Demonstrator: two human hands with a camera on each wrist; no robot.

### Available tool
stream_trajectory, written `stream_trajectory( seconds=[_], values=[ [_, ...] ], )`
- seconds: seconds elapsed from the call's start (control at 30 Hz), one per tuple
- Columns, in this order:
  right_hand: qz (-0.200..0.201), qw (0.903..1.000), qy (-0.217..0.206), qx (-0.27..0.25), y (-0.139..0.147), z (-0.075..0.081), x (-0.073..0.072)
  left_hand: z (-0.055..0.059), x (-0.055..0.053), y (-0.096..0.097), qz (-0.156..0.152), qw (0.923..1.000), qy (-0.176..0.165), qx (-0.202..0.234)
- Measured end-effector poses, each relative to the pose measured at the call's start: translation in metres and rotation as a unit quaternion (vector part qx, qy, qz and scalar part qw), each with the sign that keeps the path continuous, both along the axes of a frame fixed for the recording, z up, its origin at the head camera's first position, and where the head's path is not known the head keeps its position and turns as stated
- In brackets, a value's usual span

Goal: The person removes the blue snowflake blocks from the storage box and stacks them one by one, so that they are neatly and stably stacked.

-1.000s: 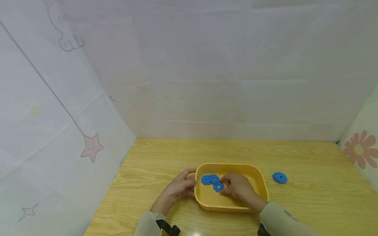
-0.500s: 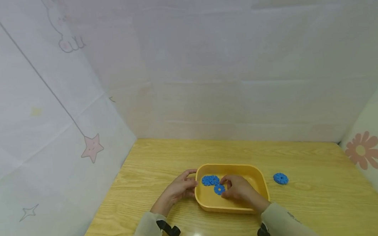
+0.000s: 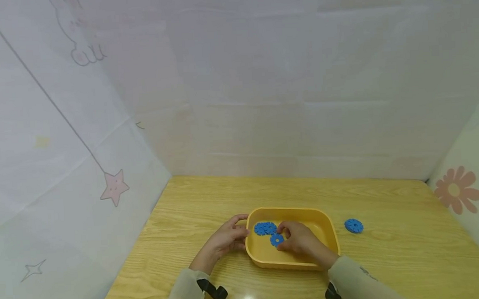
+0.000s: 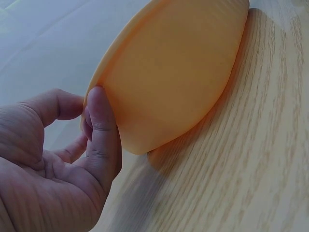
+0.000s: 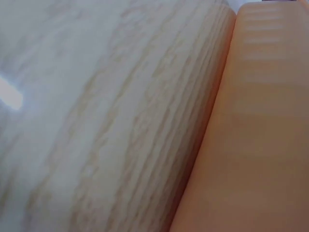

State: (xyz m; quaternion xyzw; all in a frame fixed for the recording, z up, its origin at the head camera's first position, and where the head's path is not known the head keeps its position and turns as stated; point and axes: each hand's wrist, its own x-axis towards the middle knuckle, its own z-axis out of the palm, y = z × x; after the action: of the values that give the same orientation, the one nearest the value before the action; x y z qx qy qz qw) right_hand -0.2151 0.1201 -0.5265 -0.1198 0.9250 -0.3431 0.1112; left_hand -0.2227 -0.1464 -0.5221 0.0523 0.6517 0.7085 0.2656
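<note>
A yellow plastic tray [image 3: 286, 263] with rounded corners stands on the table. My left hand [image 3: 227, 237] grips its left rim; in the left wrist view, the thumb and fingers of that hand [image 4: 67, 159] pinch the edge of the tray wall [image 4: 178, 67]. My right hand [image 3: 302, 240] reaches into the tray, thumb and index finger at the near and far edges of a blue notched snowflake disc [image 3: 276, 240]. Two more blue discs [image 3: 261, 229] overlap at the tray's left end. The right hand is outside the right wrist view, where the ribbed tray wall [image 5: 260, 125] shows.
Right of the tray, a small pile of blue snowflake discs [image 3: 353, 225] lies on the wooden table [image 3: 395, 249]. Pale printed cloth [image 3: 244, 86] closes off the back and both sides. Black wrist straps [image 3: 214, 291] sit at the sleeves.
The disc at my right fingers has shifted slightly toward the near side of the tray, away from the other two, and the right hand with it. My left hand has stayed put.
</note>
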Motion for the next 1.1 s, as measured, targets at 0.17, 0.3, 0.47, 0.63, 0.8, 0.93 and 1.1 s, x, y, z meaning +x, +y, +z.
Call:
stream_trajectory(
  seconds=[0.17,0.3,0.47,0.63,0.8,0.93,1.1],
  values=[
    [0.005,0.9999,-0.004,-0.016,0.0015,-0.0003,0.0017,-0.001,0.0009,0.0009,-0.003,0.9999,-0.005,0.008],
    [0.008,0.9995,-0.009,-0.029,0.0023,0.0006,0.0033,-0.0011,0.0007,0.0008,-0.006,0.9999,-0.007,0.014],
    [0.013,0.9993,-0.004,-0.034,0.0038,-0.0005,0.0048,-0.0005,0.0002,0.0001,-0.011,0.9998,-0.006,0.013],
    [0.015,0.9993,0.004,-0.035,0.0044,-0.0016,0.004,-0.0008,-0.0005,-0.0002,-0.007,0.9999,-0.006,0.008],
    [0.016,0.9994,0.01,-0.03,0.0037,-0.0016,0.0036,-0.001,-0.0011,0.0002,-0.002,1.0,-0.003,0.003],
    [0.019,0.9994,0.012,-0.025,0.0033,-0.0007,0.0032,-0.001,-0.0007,0.0001,0.001,1.0,-0.002,-0.003],
    [0.02,0.9995,0.009,-0.022,0.0035,0.0002,0.0019,0.0,-0.0003,-0.0001,-0.001,1.0,-0.001,-0.003]
  ],
)
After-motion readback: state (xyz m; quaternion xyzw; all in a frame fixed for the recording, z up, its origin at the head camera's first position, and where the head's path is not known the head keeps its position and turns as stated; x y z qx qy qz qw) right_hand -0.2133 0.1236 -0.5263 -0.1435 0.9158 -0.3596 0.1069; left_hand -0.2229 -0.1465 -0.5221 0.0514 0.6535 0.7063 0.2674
